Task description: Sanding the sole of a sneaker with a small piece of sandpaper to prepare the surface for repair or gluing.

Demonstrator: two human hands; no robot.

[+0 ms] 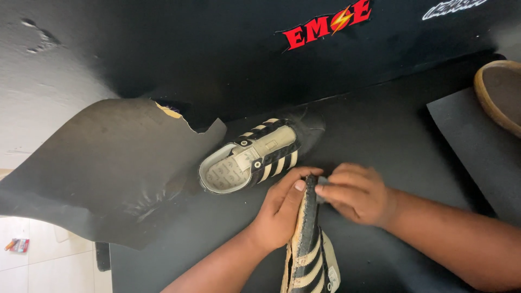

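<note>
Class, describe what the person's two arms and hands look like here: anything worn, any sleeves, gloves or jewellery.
Both forearms are bare, with no sleeves in view. The left hand and right hand wear no gloves, and no rings, watch or bracelets show. The fingers have short, unpainted nails.

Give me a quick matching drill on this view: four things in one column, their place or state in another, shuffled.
Things:
1. striped shoe upper
2. second striped shoe
3. tan sole
4. torn black sheet

Places or states:
A. at the right edge, partly out of view
B. curling over the table's left side
C. pinched between left hand and right hand
D. lying on the table, opening showing

Pairs: 1-C, 2-D, 3-A, 4-B
</note>
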